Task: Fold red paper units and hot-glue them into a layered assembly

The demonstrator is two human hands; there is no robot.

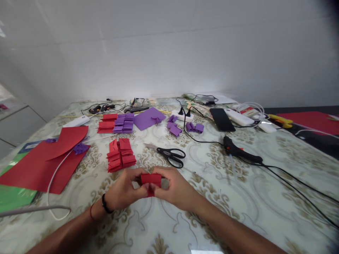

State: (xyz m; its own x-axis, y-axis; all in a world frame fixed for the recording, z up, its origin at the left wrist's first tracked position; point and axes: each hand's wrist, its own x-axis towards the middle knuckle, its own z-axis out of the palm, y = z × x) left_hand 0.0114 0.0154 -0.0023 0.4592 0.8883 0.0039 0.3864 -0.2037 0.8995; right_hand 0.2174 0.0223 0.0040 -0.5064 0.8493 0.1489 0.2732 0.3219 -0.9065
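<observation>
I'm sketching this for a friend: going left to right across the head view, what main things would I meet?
Red sheets → left hand → folded red paper → right hand → glue gun → yellow object.

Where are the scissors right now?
Head view, near the centre: the black-handled scissors lie just beyond the right hand, to the right of the cluster of folded red paper pieces.

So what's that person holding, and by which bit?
A folded red paper piece, left end in the left grip, right end in the right grip.
</observation>
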